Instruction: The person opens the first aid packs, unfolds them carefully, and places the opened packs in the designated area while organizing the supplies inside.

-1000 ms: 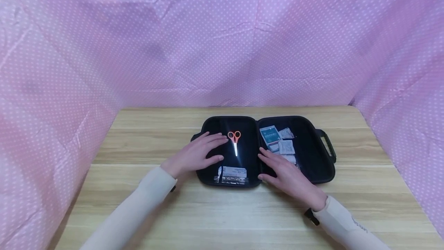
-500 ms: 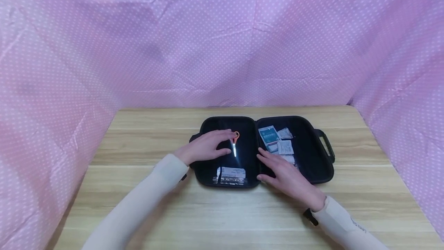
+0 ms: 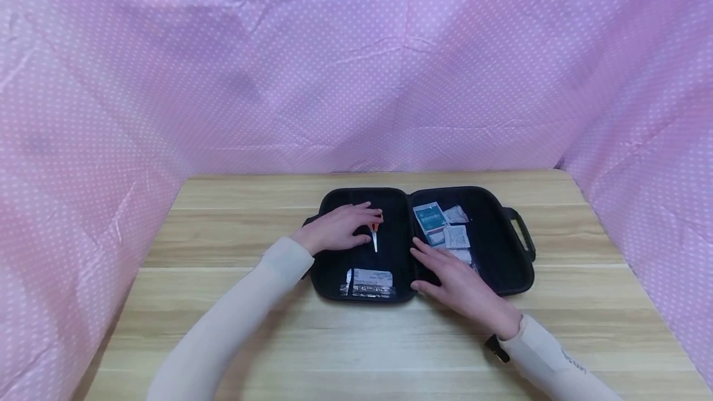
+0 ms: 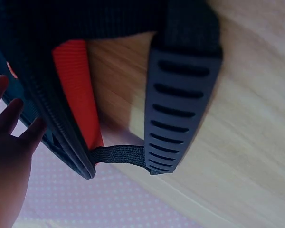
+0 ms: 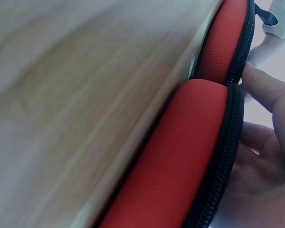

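A case (image 3: 364, 197) with a black inside and a red shell (image 5: 180, 142) lies spread flat on the table. Scissors (image 3: 375, 241) with orange handles are in its left half. My left hand (image 3: 341, 228) reaches over them, its fingers covering most of the handles and the blades pointing toward me. In the left wrist view its fingers (image 4: 7, 116) are spread above the case rim. My right hand (image 3: 453, 277) lies over the middle fold and the right half, with fingers extended and partly hiding the packets there. In the right wrist view its thumb is at the zipper edge (image 5: 235, 109).
Several flat packets (image 3: 431, 217) lie in the right half. Near the front of the left half are silvery and white packages (image 3: 372, 278). A black handle (image 4: 171, 114) sticks out from the left side, another handle (image 3: 523, 232) from the right. Pink dotted cloth (image 3: 356, 79) hangs behind the wooden table (image 3: 356, 351).
My left hand has moved right and slightly away from me, from beside the scissors to over their handles. My right hand has stayed nearly still.
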Action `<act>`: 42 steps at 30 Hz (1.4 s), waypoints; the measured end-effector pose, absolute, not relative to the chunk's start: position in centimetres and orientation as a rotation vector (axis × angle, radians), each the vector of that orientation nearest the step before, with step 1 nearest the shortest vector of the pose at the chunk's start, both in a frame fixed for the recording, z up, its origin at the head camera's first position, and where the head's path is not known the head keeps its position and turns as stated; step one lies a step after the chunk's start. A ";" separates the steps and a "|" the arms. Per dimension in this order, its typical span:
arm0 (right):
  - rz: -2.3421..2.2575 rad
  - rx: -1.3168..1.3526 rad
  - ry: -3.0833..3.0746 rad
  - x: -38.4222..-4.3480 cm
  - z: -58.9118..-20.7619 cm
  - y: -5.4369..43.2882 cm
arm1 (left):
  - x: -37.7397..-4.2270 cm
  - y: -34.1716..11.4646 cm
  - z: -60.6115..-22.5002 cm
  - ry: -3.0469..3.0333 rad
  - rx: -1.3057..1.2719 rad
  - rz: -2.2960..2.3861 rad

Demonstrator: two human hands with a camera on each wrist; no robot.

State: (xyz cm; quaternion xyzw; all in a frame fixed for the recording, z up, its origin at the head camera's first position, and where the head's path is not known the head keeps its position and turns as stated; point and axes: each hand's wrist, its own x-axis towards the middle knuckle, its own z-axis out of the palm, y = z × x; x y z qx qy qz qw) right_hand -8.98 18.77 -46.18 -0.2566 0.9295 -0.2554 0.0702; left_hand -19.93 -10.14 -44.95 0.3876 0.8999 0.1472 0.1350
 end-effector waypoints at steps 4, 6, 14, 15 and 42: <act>-0.767 -0.775 2.796 -8.9 -46.2 18.7 | -20.2 -10.2 -45.2 2.624 1.127 0.390; -0.764 -0.777 2.797 -8.9 -46.2 18.7 | -20.2 -10.3 -45.3 2.638 1.141 0.375; -0.771 -0.745 2.784 -8.9 -46.0 18.6 | -20.1 -10.7 -45.5 2.707 1.232 0.345; -0.772 -0.739 2.781 -8.9 -46.0 18.6 | -20.1 -10.8 -45.5 2.708 1.237 0.344; -0.767 -0.739 2.782 -8.7 -46.0 18.7 | -19.2 -11.2 -45.2 2.743 1.249 0.278</act>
